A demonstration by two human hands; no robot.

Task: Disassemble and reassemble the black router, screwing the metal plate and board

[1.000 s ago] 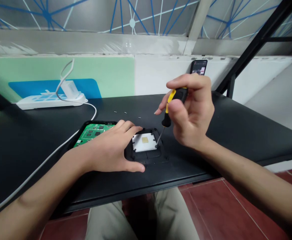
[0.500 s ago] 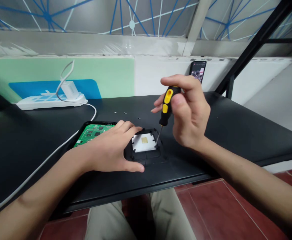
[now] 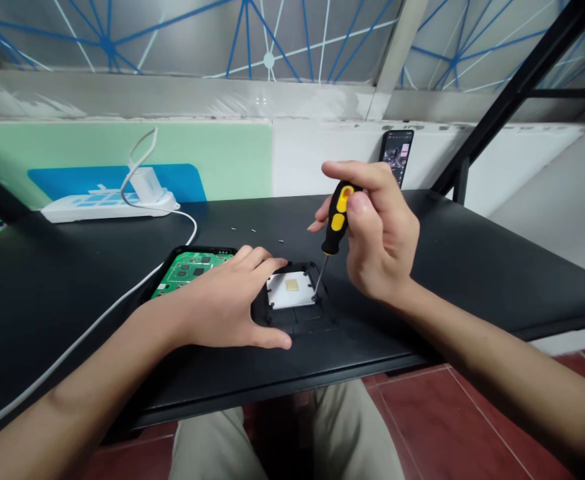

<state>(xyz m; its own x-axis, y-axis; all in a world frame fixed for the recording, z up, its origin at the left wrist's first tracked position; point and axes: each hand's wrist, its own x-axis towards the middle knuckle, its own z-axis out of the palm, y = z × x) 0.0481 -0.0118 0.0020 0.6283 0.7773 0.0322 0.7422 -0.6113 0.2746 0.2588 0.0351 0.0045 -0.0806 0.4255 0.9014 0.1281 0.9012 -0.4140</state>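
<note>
Nearest, khaki-trousered knees (image 3: 217, 443) show below the black tabletop (image 3: 472, 267). Just past its edge, the left hand (image 3: 227, 300) lies thumb and fingers spread over the left side of a black plastic cover (image 3: 302, 327), apparently steadying it. The cover lies flat, bearing a white plate (image 3: 302, 298) with a tan pad (image 3: 291, 285). The right hand (image 3: 385, 233) pinches a black-and-yellow screwdriver (image 3: 339, 222) between thumb and curled fingers, index finger over the butt; its tilted shank reaches the plate's near right corner. Whether the tip is seated is too small to tell. That slant could make it slip, scoring the plate or chewing a screw head; a loose left hand could let the cover turn. Left of it sits a green circuit board (image 3: 185, 270) in a black housing. Farther back, three tiny screws (image 3: 281, 241) lie loose, easily knocked away by a sleeve or cable (image 3: 105, 320).
</note>
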